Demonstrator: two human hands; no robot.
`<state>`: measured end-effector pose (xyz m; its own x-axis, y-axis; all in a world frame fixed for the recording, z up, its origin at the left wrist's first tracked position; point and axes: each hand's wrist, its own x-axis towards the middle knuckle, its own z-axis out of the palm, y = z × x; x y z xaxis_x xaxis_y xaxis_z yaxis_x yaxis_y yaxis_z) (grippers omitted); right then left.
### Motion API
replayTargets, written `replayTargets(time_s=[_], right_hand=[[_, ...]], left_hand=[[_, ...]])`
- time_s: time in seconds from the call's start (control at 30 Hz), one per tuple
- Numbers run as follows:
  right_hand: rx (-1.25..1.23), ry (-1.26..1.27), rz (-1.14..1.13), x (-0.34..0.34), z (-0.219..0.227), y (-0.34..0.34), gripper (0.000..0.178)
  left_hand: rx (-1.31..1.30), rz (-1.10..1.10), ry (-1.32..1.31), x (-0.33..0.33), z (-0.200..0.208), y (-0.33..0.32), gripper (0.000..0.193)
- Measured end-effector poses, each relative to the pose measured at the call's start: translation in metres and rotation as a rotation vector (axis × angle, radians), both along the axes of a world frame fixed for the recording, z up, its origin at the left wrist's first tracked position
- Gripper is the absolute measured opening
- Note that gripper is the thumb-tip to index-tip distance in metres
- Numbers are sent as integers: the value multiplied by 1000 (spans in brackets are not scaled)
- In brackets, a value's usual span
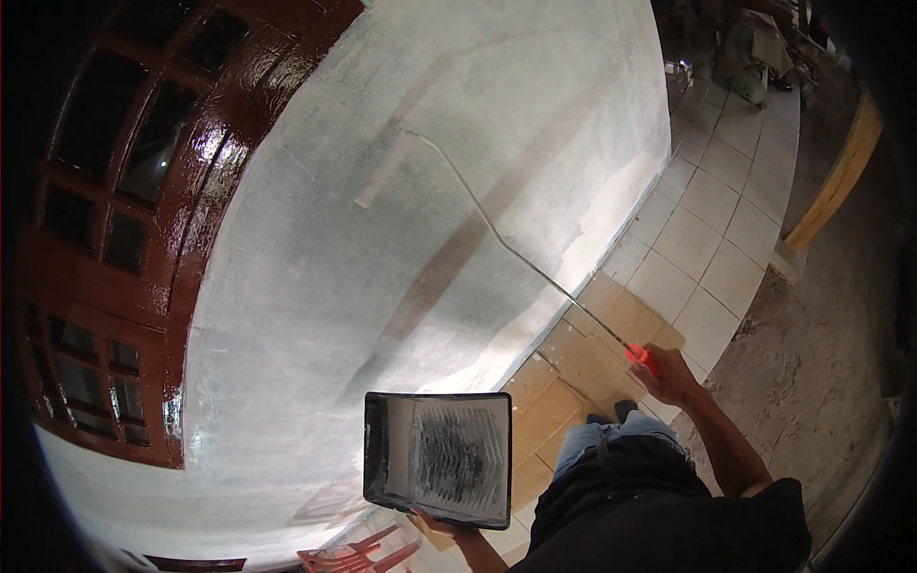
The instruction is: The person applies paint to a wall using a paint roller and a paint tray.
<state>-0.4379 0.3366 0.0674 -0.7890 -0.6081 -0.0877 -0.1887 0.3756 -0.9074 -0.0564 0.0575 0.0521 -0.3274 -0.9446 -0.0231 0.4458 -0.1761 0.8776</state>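
My right hand (676, 378) is closed around the red handle of a long-framed paint roller (490, 224). The bent metal rod runs up and left to the pale roller sleeve (380, 172), which is at the wall (315, 277); whether it presses on it is hard to tell. At the lower middle, my left hand (437, 522) grips the near edge of a black paint tray (375, 449). Whitish and dark paint smears cover the tray's ribbed slope. Most of the left hand's fingers are hidden beneath the tray.
A glossy red-brown door with panes (177, 258) borders the wall on the left. Cardboard sheets (597, 358) lie on the white floor tiles (673, 277) by my feet. A red plastic chair (358, 554) stands at the bottom; a wooden beam (845, 172) is at the right.
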Motion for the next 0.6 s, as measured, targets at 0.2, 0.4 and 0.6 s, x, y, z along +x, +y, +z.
replayTargets(time_s=[0.2,0.4,0.6], right_hand=[[21,286,-55,-1,15,-22,33],[-7,453,-95,1,27,-24,36],[0,150,4,-9,48,-18,40]], left_hand=[[46,9,-1,-20,30,4,77],[112,-38,41,-10,12,-4,80],[103,-108,56,-21,18,2,80]])
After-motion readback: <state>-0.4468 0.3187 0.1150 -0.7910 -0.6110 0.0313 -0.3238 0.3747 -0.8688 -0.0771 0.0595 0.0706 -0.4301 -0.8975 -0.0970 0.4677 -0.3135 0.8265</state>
